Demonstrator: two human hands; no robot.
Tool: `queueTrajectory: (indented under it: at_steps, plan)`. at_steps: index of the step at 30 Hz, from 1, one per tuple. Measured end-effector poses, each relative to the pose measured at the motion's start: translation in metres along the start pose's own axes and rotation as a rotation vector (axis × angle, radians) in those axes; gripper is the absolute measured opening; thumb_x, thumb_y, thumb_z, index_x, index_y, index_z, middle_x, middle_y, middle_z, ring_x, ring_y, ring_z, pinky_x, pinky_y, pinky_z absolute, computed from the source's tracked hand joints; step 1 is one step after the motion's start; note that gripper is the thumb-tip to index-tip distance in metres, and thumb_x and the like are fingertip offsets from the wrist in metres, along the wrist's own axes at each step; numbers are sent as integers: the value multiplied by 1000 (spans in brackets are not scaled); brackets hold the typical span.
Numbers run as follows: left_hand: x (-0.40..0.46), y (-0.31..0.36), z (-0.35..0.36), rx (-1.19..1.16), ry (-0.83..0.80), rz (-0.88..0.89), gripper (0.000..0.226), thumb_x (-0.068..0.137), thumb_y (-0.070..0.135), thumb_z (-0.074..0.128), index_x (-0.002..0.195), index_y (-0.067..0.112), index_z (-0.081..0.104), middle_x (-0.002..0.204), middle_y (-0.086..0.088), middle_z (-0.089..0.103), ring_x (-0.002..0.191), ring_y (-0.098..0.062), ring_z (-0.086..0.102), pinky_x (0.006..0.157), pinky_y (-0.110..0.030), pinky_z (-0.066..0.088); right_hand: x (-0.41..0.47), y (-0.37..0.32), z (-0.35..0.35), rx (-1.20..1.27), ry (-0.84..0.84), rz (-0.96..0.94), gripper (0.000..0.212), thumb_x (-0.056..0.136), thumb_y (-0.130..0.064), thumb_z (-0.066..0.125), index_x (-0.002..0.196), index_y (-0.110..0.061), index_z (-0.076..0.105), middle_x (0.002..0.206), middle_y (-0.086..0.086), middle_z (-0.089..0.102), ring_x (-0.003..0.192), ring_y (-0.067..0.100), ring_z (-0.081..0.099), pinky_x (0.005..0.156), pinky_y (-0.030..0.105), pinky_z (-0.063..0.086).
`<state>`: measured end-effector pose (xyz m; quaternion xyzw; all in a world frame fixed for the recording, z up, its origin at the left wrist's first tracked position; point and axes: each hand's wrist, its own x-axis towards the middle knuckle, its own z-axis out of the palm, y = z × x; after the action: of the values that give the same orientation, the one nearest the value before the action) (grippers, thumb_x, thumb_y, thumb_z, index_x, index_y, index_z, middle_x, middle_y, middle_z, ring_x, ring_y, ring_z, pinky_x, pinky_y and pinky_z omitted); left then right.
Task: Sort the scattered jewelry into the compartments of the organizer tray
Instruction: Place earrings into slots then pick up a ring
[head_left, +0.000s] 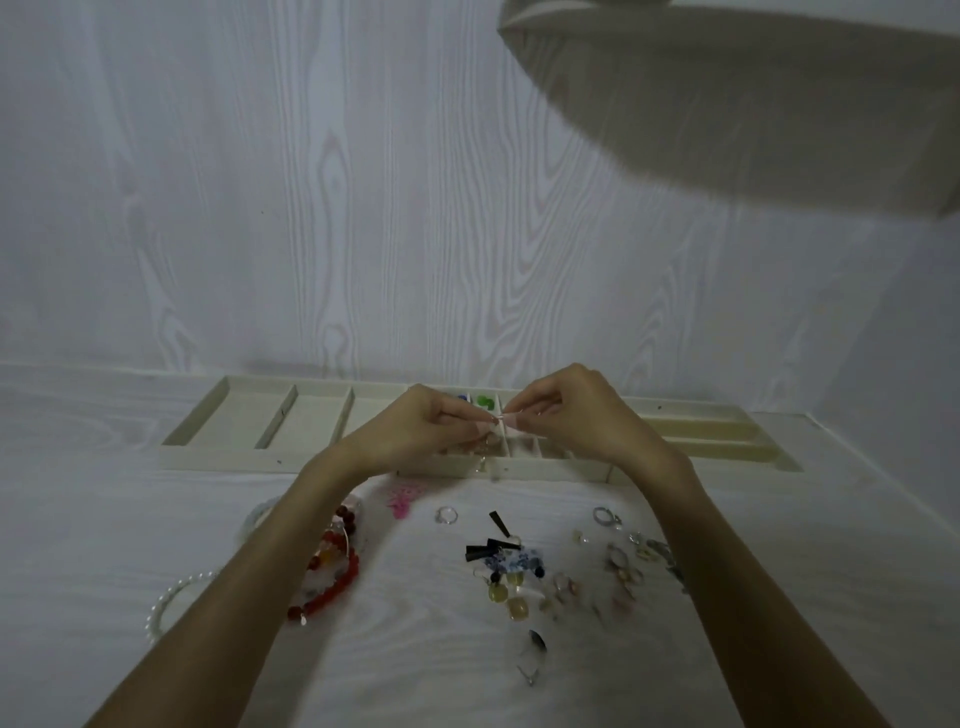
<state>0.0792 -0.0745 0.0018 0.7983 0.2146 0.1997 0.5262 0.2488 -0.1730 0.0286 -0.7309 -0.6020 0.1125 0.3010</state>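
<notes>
A long cream organizer tray (223, 457) lies along the back of the white table. Over its middle compartments my left hand (415, 426) and my right hand (566, 410) meet, and both pinch a small silvery piece of jewelry (497, 417) between their fingertips; something thin dangles below it. Green and blue pieces (483, 400) lie in a far middle compartment. Scattered on the table are a red bead bracelet (337, 571), a pearl bracelet (176, 597), a pink piece (402, 496), a silver ring (447, 514), black and blue earrings (498, 556) and several small rings and earrings (623, 561).
A white wood-grain wall rises right behind the tray. A pale shelf or box (753, 104) overhangs at the upper right. The table's right edge (852, 467) runs close to the tray's right end. A small dark earring (537, 642) lies nearer to me.
</notes>
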Motion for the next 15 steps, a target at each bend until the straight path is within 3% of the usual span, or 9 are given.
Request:
queueTrajectory:
  at_steps: [2, 4, 7, 11, 15]
  plan:
    - [9, -9, -3, -14, 51, -10, 18, 88, 12, 64, 104, 12, 72, 92, -12, 74, 76, 1, 67, 65, -6, 45, 9, 4, 5, 43, 10, 24, 14, 79, -30, 75, 91, -25, 75, 84, -7, 73, 78, 2, 66, 81, 29, 56]
    - [20, -15, -6, -18, 79, -23, 15, 86, 10, 67, 100, 10, 72, 90, -15, 73, 70, 3, 66, 62, -5, 45, 18, 9, 10, 80, 15, 44, 14, 79, -28, 74, 92, -23, 75, 79, -7, 71, 74, 2, 64, 78, 26, 54]
    - [33, -18, -8, -19, 84, -10, 17, 84, 6, 68, 100, 2, 71, 75, -8, 70, 67, 4, 65, 65, -6, 46, 30, 15, 14, 123, 34, 70, 8, 78, -25, 74, 86, -25, 75, 76, -6, 71, 74, 5, 65, 73, 26, 52]
    - [47, -25, -12, -7, 36, -30, 17, 85, 6, 67, 102, 6, 70, 58, 9, 68, 67, 5, 64, 69, -7, 48, 39, 22, 16, 169, 29, 94, 7, 78, -24, 76, 84, -24, 74, 73, -4, 72, 75, 8, 68, 74, 23, 53]
    - [52, -29, -11, -4, -16, -32, 23, 83, 2, 67, 104, 12, 68, 91, -7, 74, 87, -5, 69, 82, -12, 50, 40, 25, 12, 200, -15, 106, 7, 78, -23, 75, 85, -22, 74, 66, -7, 71, 74, 12, 70, 66, 15, 52]
